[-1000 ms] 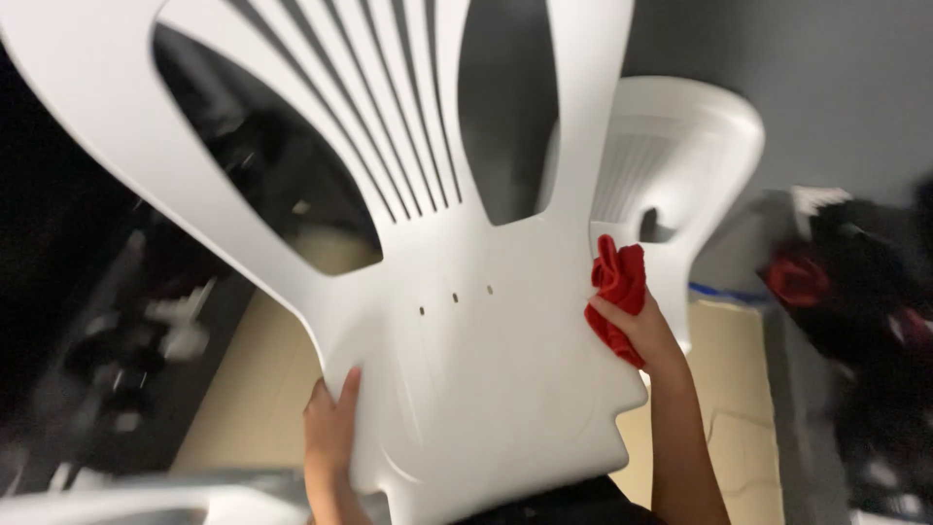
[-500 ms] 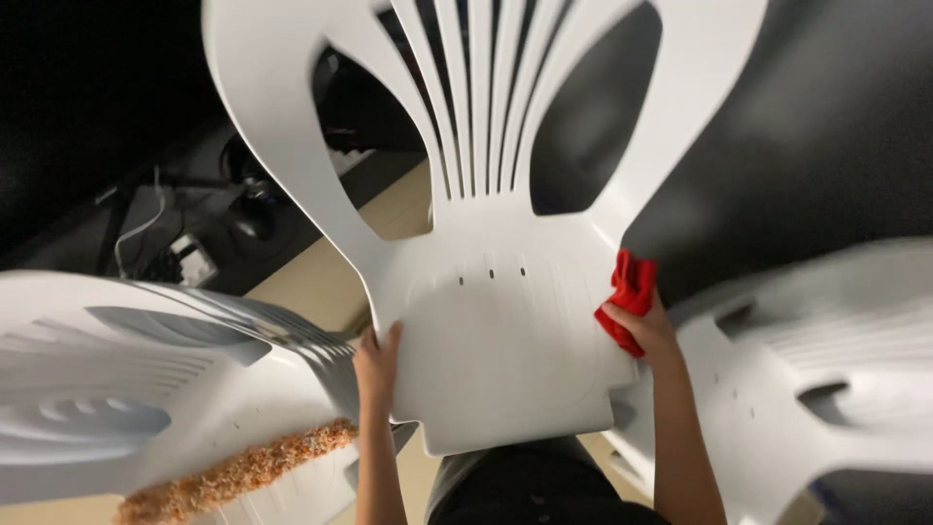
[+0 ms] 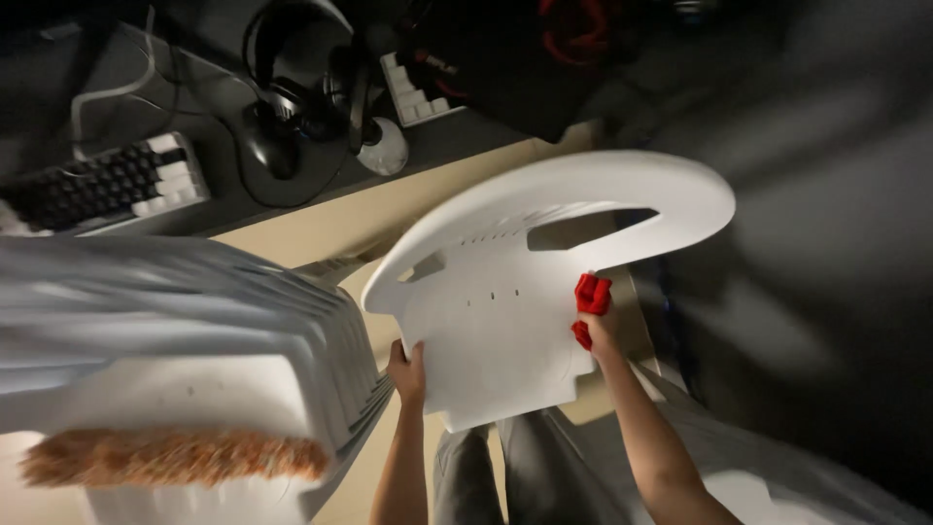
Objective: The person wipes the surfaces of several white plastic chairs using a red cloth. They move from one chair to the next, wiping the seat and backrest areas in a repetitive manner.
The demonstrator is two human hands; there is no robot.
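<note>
I hold a white plastic chair (image 3: 505, 311) in front of me, its slatted back tipped away from me so that the top rail (image 3: 583, 190) looks foreshortened. My left hand (image 3: 406, 367) grips the seat's left edge. My right hand (image 3: 595, 326) grips the right edge and also clutches a red cloth (image 3: 590, 295) against the chair. Both forearms reach up from the bottom of the view.
A stack of white plastic chairs (image 3: 175, 331) stands at the left, with an orange fuzzy brush-like strip (image 3: 165, 455) on it. Behind are a keyboard (image 3: 107, 185), headphones (image 3: 292, 87) and cables on a dark surface. The floor under the chair is tan.
The chair has tipped forward and dropped lower, so its back now looks flattened. The view has swung toward the desk clutter. Both hands have kept their grip.
</note>
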